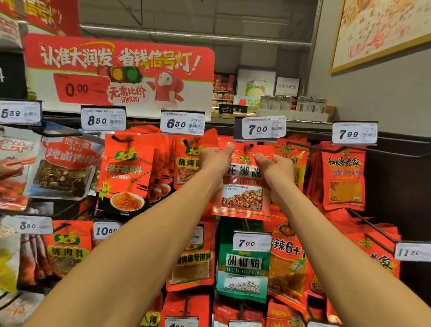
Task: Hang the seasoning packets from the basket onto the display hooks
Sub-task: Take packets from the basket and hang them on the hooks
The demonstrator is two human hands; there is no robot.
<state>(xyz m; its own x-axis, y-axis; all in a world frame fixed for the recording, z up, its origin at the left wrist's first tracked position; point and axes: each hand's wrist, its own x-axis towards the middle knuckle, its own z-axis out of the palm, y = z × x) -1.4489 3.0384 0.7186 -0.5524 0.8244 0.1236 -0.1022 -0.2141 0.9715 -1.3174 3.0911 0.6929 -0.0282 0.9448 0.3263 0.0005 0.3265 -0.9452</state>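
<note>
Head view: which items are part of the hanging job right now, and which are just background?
In the job:
- red packet stack, held at its top corners
- left hand and right hand
- display hook under the 7.00 price tag

Background:
- green pepper packet on the row below
- promo sign
- glass jars on the far shelf

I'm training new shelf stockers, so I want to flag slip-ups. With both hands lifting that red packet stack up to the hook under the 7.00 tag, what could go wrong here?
The left hand and right hand grip several red packets together, so some holes may miss the hook. The tilted 7.00 price tag just above could get knocked further askew.
</note>
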